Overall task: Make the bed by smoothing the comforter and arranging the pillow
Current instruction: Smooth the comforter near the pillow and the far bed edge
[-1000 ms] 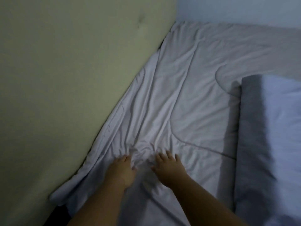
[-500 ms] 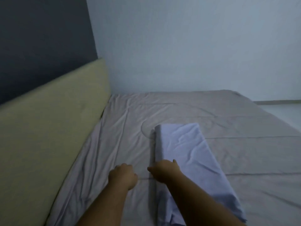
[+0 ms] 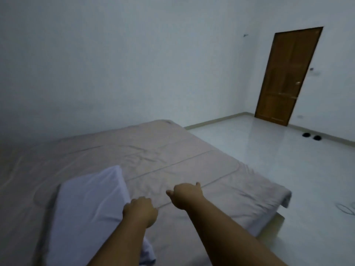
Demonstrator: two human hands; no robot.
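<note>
Reaches from the lower edge over the comforter [image 3: 172, 150], bounded at right by open floor [image 3: 269, 160] up to a door [image 3: 288, 73], left hand [image 3: 140, 210] curled at the right edge of the lower-left pillow [image 3: 86, 208], grip unclear through blur, right hand [image 3: 185, 194] loosely curled, empty.

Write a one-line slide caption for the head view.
Left hand and right hand held over the wrinkled comforter beside the pillow, wooden door across the room.

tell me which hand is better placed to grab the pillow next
Left, probably: the left hand is at the pillow edge, while the right hand is over bare comforter beside it.
</note>
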